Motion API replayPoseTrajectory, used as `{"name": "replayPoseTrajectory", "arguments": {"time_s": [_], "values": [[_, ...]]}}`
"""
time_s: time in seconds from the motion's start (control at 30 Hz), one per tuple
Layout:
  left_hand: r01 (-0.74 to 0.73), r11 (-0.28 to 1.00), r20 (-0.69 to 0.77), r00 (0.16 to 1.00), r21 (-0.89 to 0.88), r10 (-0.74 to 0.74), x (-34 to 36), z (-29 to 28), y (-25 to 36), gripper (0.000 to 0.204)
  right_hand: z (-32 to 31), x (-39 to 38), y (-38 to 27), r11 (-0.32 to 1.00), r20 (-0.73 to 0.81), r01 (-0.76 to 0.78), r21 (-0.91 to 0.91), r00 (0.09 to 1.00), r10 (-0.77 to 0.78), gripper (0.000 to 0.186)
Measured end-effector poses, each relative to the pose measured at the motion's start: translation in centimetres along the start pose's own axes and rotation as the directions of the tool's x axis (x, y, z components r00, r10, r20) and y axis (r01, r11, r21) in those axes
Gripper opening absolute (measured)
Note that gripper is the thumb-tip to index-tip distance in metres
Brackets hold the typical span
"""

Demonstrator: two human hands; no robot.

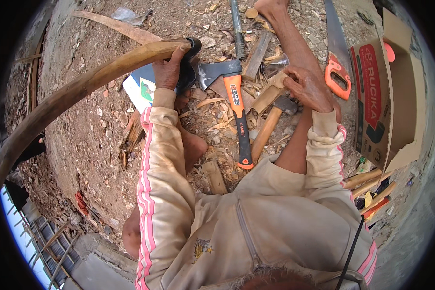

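My left hand (168, 72) grips a hoe by its long, curved wooden handle (89, 79), close to the dark metal collar (193, 47). A blue and white plate (142, 86), seemingly the hoe's blade, shows beside that wrist, partly hidden. With closed fingers, my right hand (308, 87) holds the upper end of a small wood block (266, 98) above my right shin. Between my legs lies an axe (239, 116) with an orange and black handle. A hammer (267, 130) with a wooden handle rests to its right, its head just below the wood block.
A handsaw (337, 72) with an orange handle lies beyond my right leg, beside an open cardboard box (372, 96). A dark metal bar (237, 29) lies ahead. Wood chips and a wood offcut (214, 177) litter the stony ground. Several wooden sticks (372, 186) lie below the box.
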State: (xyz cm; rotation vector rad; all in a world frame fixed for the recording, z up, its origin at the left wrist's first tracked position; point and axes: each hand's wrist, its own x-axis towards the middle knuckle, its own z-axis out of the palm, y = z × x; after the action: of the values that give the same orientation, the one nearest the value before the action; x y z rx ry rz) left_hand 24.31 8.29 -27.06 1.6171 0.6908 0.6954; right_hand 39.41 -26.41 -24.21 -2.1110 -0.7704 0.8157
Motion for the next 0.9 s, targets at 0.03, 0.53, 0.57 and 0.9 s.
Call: {"name": "replayPoseTrajectory", "arguments": {"time_s": [0.03,0.53,0.57,0.9], "values": [[-0.005,1.000,-0.007,1.000,0.024,0.006,0.0,-0.1,-0.3,0.041,-0.2,-0.1,0.0,0.996,0.093,-0.033,0.080,0.995,0.025,0.021],[0.043,0.996,0.051,0.998,-0.084,-0.039,-0.1,0.0,-1.0,0.051,4.7,2.3,-0.2,0.955,0.069,0.074,-0.286,0.996,-0.056,0.029],[0.063,0.992,0.031,0.998,-0.111,-0.060,-0.2,0.1,-1.2,0.053,4.9,2.1,-0.7,0.971,0.048,0.124,-0.206,0.992,-0.116,0.028],[-0.011,1.000,-0.005,1.000,0.021,0.012,-0.1,0.2,-1.6,0.046,6.9,2.9,-0.5,0.960,0.065,0.095,-0.263,0.995,-0.081,0.032]]}}
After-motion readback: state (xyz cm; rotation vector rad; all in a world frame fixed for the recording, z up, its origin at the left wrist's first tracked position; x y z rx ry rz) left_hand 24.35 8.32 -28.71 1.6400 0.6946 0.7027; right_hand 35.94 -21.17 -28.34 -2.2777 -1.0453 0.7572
